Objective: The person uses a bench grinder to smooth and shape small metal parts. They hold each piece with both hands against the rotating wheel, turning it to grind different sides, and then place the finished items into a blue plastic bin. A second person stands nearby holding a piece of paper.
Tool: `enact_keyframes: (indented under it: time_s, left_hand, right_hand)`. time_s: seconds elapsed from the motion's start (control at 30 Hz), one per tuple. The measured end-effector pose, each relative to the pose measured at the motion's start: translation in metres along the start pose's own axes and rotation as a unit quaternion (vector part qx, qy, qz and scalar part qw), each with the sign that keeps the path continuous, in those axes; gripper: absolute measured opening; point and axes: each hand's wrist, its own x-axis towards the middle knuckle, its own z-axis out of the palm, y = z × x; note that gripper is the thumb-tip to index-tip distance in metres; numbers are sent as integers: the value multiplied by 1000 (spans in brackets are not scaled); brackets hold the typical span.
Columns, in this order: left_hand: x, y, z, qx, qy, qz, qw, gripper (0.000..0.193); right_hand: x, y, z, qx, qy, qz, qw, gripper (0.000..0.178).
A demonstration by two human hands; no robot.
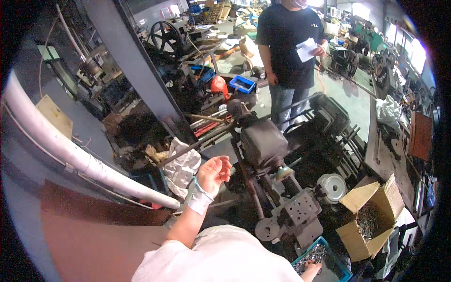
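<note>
My left hand (pixel 215 175) is raised beside the machine, palm turned inward and fingers loosely bent; I make out nothing held in it. A pale band (pixel 199 199) wraps that wrist. Low at the right, my right hand (pixel 312 270) is down in a blue bin (pixel 346 272) of small shiny metal parts (pixel 314 254), its fingertips closed among them. In front of me stands a dark, greasy machine (pixel 264 144) with a flat perforated plate (pixel 300 207), a round disc (pixel 268 229) and a pale ringed wheel (pixel 331 188).
Right of the machine, an open cardboard box (pixel 353 235) holds many small metal pieces. Another person (pixel 291 51) stands beyond the machine, holding white paper. A steel post (pixel 136 61) and thick pale pipe (pixel 70 141) rise at left, near a white sack (pixel 182 167).
</note>
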Motion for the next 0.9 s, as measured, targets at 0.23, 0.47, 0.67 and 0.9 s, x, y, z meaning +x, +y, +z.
enact_keyframes:
  time_s: [0.23, 0.47, 0.67, 0.9]
  left_hand:
    - [5, -4, -6, -23, 26, -11, 999, 28]
    - [6, 12, -7, -50, 45, -2, 998, 26]
    - [7, 12, -7, -38, 31, -5, 999, 27]
    - [9, 0, -10, -51, 27, -53, 997, 25]
  right_hand:
    - [-54, 21, 11, -121, -40, -99, 987, 37]
    - [-30, 10, 0, -69, -17, -34, 997, 42]
    - [-30, 11, -6, -29, -53, -11, 998, 37]
    - [-66, 17, -6, 237, -199, 57, 949, 19]
